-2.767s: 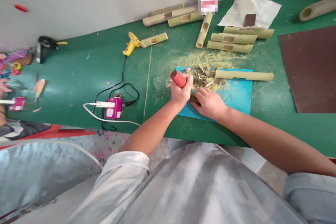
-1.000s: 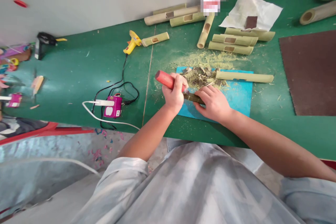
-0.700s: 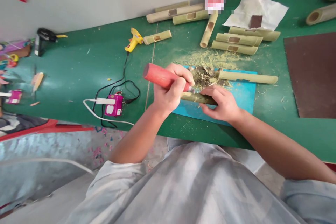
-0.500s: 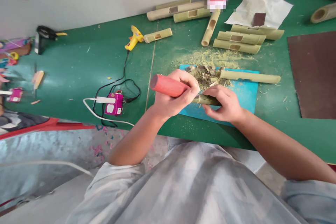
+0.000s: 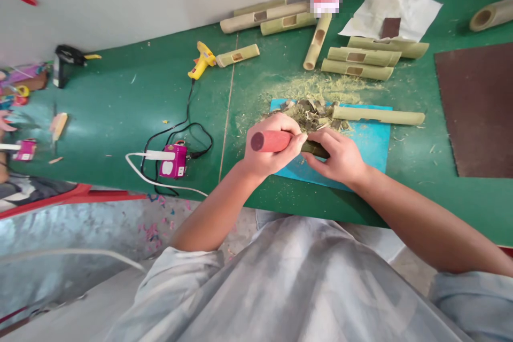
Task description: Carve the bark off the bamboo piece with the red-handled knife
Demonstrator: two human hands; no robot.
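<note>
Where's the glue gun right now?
Head view: the glue gun lies on the green table, left of the short bamboo piece and beyond the left hand.

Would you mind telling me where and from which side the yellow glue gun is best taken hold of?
Probably by the handle of the yellow glue gun, coming from above on its near-left side: it lies flat, handle toward the person, its black cord trailing from that end.

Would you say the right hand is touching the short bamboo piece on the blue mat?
Touching. The head view shows the right hand with its fingers wrapped over the short bamboo piece, pressing it onto the blue mat.
</note>
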